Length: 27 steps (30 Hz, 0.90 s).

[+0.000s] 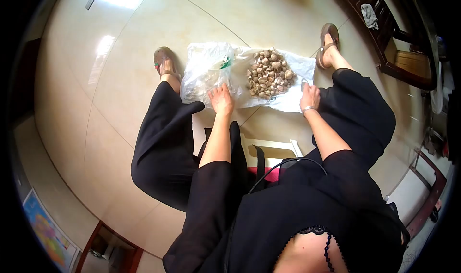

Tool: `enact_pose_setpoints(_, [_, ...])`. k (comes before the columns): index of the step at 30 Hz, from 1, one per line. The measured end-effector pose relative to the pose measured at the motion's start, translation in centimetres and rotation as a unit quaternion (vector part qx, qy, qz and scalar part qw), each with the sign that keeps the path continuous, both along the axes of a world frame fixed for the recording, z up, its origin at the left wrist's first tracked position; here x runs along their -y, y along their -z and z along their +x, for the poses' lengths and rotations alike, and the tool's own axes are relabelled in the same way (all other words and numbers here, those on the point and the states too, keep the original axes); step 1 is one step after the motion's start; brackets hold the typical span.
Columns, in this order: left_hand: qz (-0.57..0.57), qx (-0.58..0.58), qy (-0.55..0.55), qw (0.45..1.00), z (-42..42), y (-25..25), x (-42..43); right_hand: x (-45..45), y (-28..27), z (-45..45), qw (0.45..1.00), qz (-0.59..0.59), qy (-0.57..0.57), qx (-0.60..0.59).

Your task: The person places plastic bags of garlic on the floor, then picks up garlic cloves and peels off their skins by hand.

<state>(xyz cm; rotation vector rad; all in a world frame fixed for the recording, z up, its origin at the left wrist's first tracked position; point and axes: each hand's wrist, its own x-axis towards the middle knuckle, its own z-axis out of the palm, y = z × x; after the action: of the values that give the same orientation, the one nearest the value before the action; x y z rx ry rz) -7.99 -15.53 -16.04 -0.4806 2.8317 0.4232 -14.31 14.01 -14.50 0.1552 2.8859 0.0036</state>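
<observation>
A pile of small, rounded brown pieces that look like dried mushrooms (271,73) lies on a flattened white plastic sheet (300,71) on the floor. Left of the pile, a crumpled clear plastic bag (206,68) with a green mark overlaps the sheet. My left hand (221,99) rests on the bag's near side, fingers spread. At the sheet's near right edge, my right hand (310,98) has its fingers curled on the plastic; a bracelet circles that wrist. What is inside the bag, if anything, cannot be made out.
My feet in brown clogs (165,61) flank the plastic on pale floor tiles. A cream stool (295,148) stands beneath me, with a black cable (283,163) across my lap. Dark wooden furniture (374,28) with a cloth on it is at the upper right.
</observation>
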Motion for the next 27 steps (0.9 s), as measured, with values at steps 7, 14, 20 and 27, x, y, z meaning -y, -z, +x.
enact_pose_setpoints(7, [0.04,-0.086,0.002,0.995,-4.3,-3.7,0.6,2.8,2.2,-0.8,0.946,-0.275,-0.167,0.027])
enact_pose_setpoints(14, [0.167,-0.13,-0.064,0.975,-8.2,-6.8,3.9,4.8,3.4,-1.3,0.943,-0.275,-0.183,0.027])
enact_pose_setpoints(20, [0.214,-0.143,-0.066,0.964,-9.4,-8.9,4.1,6.1,3.1,-1.9,0.954,-0.214,-0.183,0.106])
enact_pose_setpoints(27, [0.219,-0.074,0.027,0.973,-11.8,-15.6,5.9,6.2,3.9,-2.8,0.963,-0.224,-0.097,0.116])
